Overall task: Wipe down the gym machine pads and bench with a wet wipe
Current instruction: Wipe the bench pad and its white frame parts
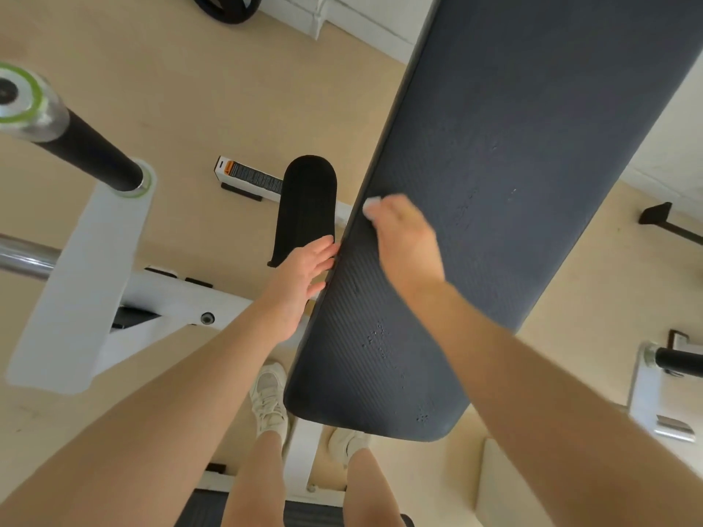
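1 bench [532, 154], dark ribbed pad, runs diagonally. R hand [407, 245] lies on its left edge, fingers curled round 1 white wipe [371, 205] pressed to the pad. L hand [304, 275] open, fingers spread, touching the bench side. 1 black roller pad [306, 201] beside. 2 shoes [270, 401] below.

Print on the floor box [249, 179] seems too blurred to read.
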### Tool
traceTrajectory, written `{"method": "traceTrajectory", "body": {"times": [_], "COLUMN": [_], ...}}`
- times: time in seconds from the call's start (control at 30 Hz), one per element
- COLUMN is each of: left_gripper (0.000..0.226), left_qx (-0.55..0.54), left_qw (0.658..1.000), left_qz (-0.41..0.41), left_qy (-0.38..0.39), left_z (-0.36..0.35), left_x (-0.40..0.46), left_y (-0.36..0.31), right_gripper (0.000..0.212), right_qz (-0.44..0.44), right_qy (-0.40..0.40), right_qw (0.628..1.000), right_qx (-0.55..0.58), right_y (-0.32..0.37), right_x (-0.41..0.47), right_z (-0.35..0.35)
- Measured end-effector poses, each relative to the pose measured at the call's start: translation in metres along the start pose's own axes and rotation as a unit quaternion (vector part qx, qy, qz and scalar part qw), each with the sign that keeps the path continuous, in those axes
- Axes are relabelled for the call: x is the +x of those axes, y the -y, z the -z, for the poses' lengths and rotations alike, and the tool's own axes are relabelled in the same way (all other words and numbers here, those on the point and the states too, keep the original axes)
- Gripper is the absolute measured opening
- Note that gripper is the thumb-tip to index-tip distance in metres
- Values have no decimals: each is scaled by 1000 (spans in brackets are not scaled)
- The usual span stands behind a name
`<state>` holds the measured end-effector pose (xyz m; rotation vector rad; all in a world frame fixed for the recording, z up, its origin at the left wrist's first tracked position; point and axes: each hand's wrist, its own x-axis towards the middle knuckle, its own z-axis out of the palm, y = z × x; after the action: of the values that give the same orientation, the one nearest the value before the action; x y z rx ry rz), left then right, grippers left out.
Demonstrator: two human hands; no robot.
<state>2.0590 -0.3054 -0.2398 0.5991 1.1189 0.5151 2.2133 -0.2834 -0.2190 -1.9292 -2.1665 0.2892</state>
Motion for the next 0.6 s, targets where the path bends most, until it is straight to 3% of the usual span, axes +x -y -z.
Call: {"method": "traceTrajectory", "body": {"times": [0.1,0.23,0.3,0.4,0.53,0.6], "left_gripper": [44,41,40,41,44,46], "left_qx": [-31,90,96,48,90,83], "left_qw": [999,995,994,997,993,993], "left_qz": [-4,-12,-17,14,28,21], "left_qy": [-11,-43,-50,-53,-74,-80], "left_z": [4,3,0,-10,-17,-18], "left_x": [-5,-19,-27,-32,-23,-23], "left_y": [10,30,40,46,61,68], "right_gripper": [29,36,45,39,26,24], "right_qz": [9,54,75,99,43,7], "right_qy": [126,213,260,201,-15,-19], "right_qw": [990,975,963,974,997,998], "right_qx": [55,32,15,19,54,61], "right_y": [14,25,26,19,-3,-7], "right_x": [-51,-92,-103,-88,-41,-27], "right_z": [-19,-34,-35,-26,-10,-6]}}
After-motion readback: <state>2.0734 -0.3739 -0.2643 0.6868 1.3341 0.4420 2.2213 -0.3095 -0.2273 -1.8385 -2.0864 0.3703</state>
